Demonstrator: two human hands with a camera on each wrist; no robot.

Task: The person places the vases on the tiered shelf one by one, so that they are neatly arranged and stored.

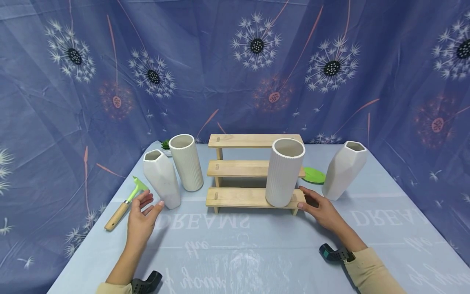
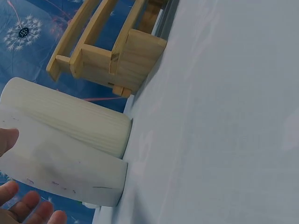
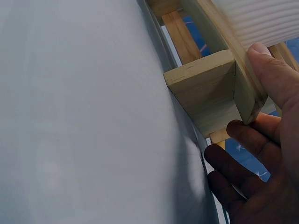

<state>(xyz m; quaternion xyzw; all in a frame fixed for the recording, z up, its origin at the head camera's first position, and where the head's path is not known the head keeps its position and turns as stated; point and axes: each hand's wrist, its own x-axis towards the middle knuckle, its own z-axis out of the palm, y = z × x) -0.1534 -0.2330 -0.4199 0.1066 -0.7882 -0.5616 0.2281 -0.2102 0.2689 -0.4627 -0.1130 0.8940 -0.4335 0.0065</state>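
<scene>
head: high, facing forward-down, whole table point(image 1: 235, 245) | wrists: low, close, tilted | shared: wooden step shelf point(image 1: 253, 196)

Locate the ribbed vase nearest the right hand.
In the head view, the ribbed vase stands upright on the right end of the wooden rack's lowest step, just left of the right hand, with the green lid behind it.

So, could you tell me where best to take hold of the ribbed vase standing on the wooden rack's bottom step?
Probably round the middle of the ribbed vase, coming from the right, where the right hand already lies. Its body is a straight, upright cylinder, and that side is open.
</scene>
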